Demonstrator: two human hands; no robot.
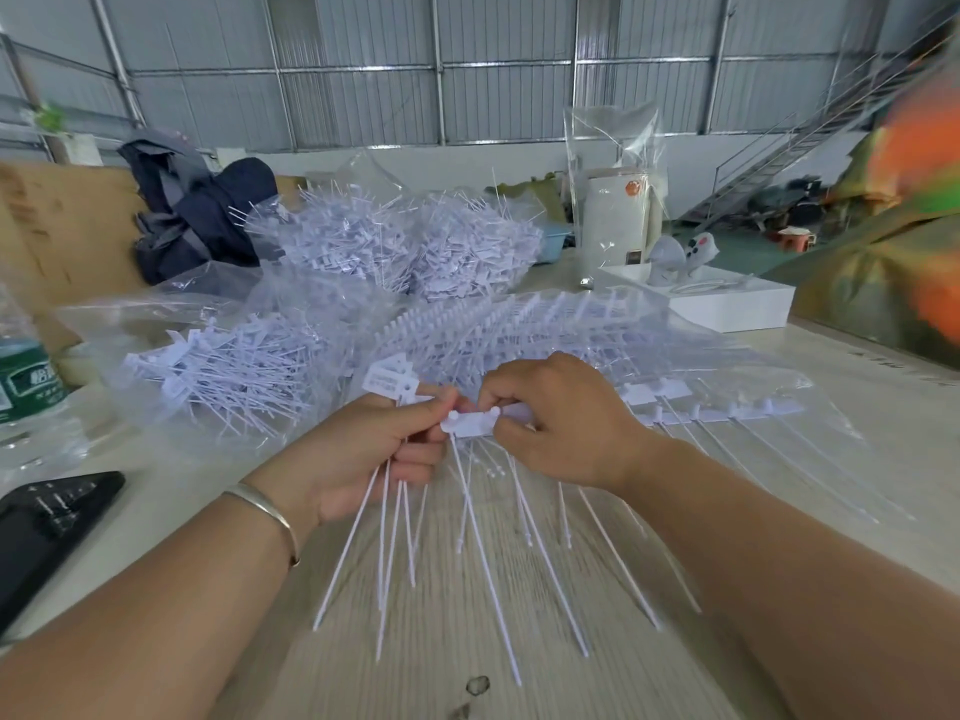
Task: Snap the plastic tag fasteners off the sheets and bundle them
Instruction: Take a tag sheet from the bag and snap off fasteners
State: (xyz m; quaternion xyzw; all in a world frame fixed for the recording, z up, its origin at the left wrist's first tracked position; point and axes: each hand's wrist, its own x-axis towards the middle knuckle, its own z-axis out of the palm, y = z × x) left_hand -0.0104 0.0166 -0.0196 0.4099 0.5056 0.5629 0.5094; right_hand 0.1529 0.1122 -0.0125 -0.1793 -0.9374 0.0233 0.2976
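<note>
White plastic tag fastener (470, 424) pinched between left hand (374, 454) and right hand (563, 423); left hand also grips a bundle of loose white fasteners (395, 511) above pale wooden tabletop (441, 615).

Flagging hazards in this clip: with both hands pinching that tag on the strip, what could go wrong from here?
1. The left hand already holds several loose fasteners while pinching the tag; a hard snap could let them slip and scatter.
2. The right hand grips the strip, whose long tails fan over the table; they may tangle with those already freed.
3. The bottle stands near the left elbow and could be knocked over.
</note>
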